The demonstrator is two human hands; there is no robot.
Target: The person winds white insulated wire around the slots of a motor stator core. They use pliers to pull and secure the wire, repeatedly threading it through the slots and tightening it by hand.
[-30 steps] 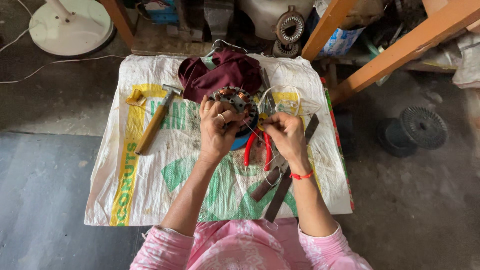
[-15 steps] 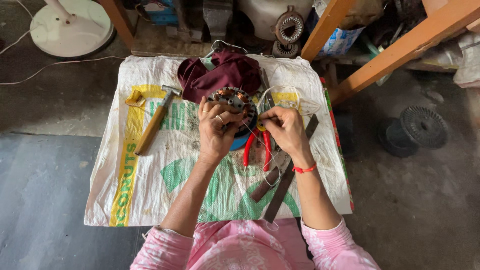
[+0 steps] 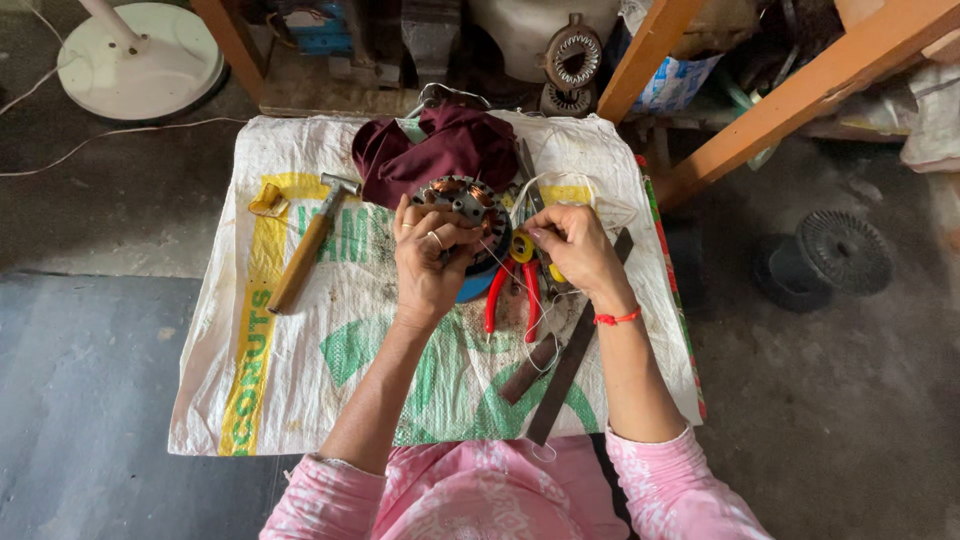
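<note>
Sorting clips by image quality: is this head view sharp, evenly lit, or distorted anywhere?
Head view: soft, even daylight, no glare, faint shadows; left hand and right hand on the motor winding are sharp; wide-angle bending shows at the edges, as on the orange beams.

Pink patterned sleeves (image 3: 690, 495) pushed up the forearms; a red thread bracelet (image 3: 617, 318) on the right wrist; rings (image 3: 436, 240) on the left hand (image 3: 430, 262).

A rough repair workshop — a hammer (image 3: 303, 245), red-handled pliers (image 3: 510, 290) and metal files (image 3: 562, 372) lie on a sack-covered surface (image 3: 300, 380), with wound motor stators (image 3: 572, 58) and a wire spool (image 3: 835, 255) on the concrete floor (image 3: 90, 400).
</note>
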